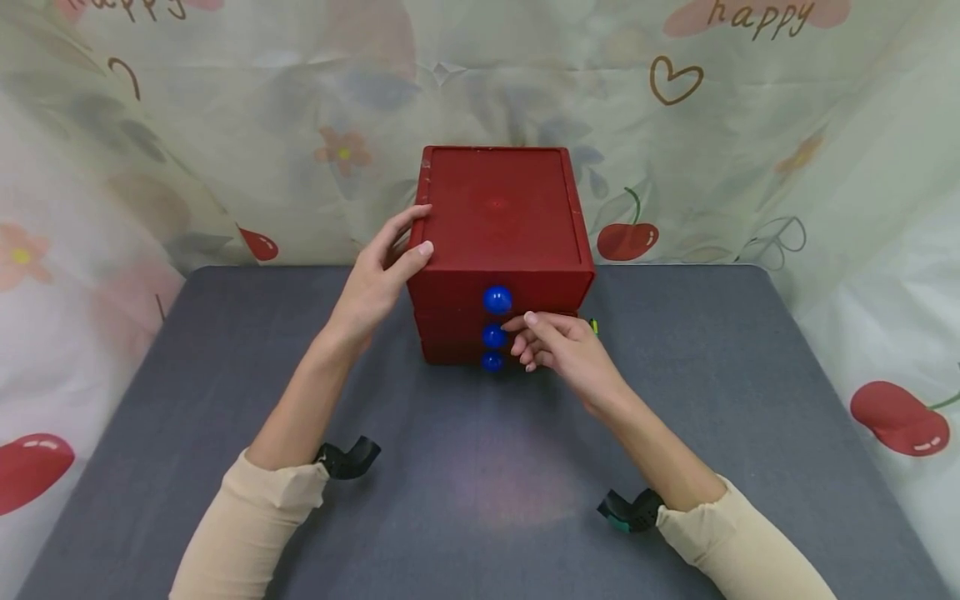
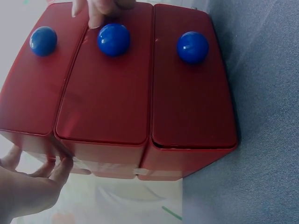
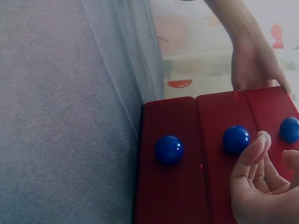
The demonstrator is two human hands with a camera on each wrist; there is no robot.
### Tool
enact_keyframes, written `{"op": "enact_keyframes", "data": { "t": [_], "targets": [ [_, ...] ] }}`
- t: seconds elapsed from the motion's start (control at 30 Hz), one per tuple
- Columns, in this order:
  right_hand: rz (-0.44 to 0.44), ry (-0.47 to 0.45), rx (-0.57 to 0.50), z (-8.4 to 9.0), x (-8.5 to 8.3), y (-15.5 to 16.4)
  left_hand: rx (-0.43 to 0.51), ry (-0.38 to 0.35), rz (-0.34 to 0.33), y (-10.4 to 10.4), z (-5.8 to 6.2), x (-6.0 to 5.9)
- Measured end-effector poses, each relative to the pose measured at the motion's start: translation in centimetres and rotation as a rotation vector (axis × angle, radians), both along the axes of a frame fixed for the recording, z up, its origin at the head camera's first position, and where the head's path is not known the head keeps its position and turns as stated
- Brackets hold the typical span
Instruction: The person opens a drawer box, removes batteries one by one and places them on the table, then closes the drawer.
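Note:
A red three-drawer box [image 1: 495, 208] stands with its front towards me, each drawer bearing a round blue knob. My left hand [image 1: 375, 283] rests against the box's upper left side, thumb at the top edge and fingers spread, as the left wrist view also shows [image 2: 32, 186]. In front of the drawers, my right hand [image 1: 566, 354] is loosely bent, its index fingertip right beside the middle knob [image 1: 494, 336]. Thumb and index finger stand apart in the right wrist view. The top knob [image 1: 497, 300] and bottom knob [image 1: 492, 362] are untouched. All drawers look pushed in.
The box sits near the back of a grey-covered table [image 1: 480, 500]. A printed curtain [image 1: 337, 100] with cherries and flowers hangs behind it and at both sides. A small yellow-green thing [image 1: 594, 327] shows at the box's right side.

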State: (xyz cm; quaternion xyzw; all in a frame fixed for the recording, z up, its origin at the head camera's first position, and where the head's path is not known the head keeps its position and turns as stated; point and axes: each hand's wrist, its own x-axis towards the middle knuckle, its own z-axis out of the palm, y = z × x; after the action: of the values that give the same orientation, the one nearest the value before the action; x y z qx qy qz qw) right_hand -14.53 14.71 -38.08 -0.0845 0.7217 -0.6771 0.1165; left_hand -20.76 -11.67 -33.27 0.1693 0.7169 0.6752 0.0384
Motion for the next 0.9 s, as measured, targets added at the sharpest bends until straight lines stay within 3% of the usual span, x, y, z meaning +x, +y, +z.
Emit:
{"op": "enact_keyframes", "data": {
  "t": [0.6, 0.9],
  "targets": [
    [0.118, -0.103, 0.062, -2.2, -0.1, 0.6, 0.002, -0.002, 0.002, 0.0, -0.3, 0.0],
    [0.155, -0.161, 0.007, -2.6, -0.7, -0.4, -0.015, 0.003, 0.006, 0.0, -0.2, 0.0]
  ]
}}
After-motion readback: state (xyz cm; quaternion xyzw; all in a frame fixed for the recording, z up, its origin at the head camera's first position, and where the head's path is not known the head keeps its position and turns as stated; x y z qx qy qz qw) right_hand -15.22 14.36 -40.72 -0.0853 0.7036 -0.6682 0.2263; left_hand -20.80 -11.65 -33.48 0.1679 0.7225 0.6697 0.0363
